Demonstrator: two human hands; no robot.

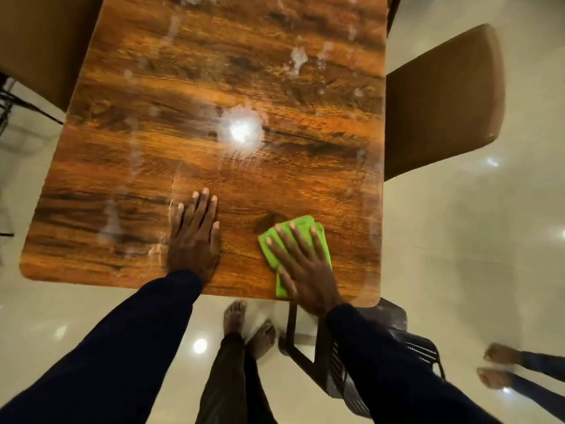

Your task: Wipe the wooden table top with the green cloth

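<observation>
The wooden table top [214,87] fills the upper middle of the view, glossy, with white smears and wet streaks. A folded green cloth [305,229] lies near the table's front right corner. My right hand [305,264] presses flat on the cloth with fingers spread and straight. My left hand [194,237] rests flat on the bare wood to the left of the cloth, fingers straight. Both arms wear dark sleeves.
A brown chair [443,96] stands at the table's right side and another brown chair [39,41] at the left. A dark chair [406,341] sits under the front right corner. My bare feet [244,325] stand on the shiny tiled floor. Another person's feet [501,365] are at the lower right.
</observation>
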